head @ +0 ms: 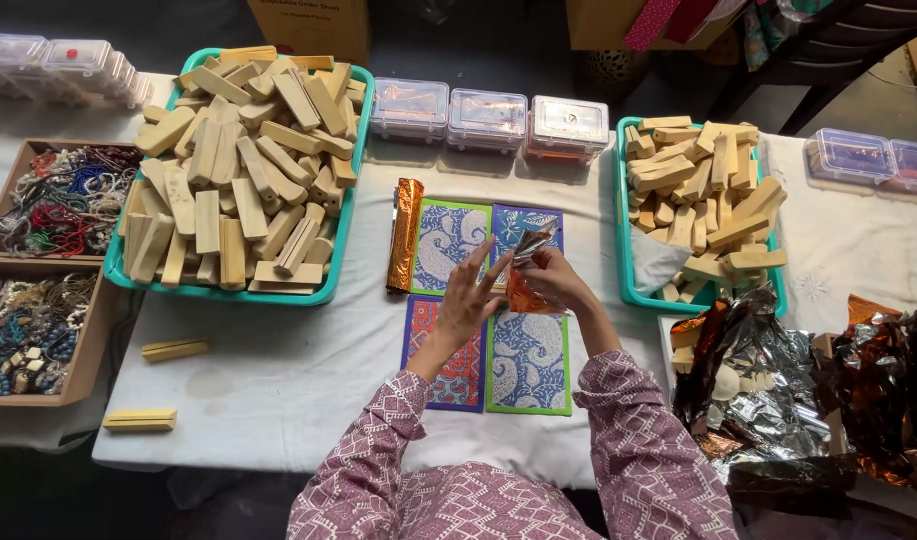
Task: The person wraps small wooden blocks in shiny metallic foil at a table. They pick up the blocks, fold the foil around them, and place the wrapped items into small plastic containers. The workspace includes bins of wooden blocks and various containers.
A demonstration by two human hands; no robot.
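Both hands work one foil packet (527, 270): right hand (557, 283) pinches it shut, left hand (469, 300) open-fingered beside it, best steadying its edge.

Four cards (489, 305) lie mid-surface (279, 370), a foil packet (406, 235) on their left edge. Trays of wooden blocks (244, 160) flank them; lidded boxes (489, 120) sit behind, bead boxes (39, 270) far left, crumpled foil (769, 380) right.

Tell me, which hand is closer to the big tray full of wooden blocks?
Left. The left hand is over the patterned cards, a little right of the big tray. The right hand, pinching an orange foil wrapper, is farther right.
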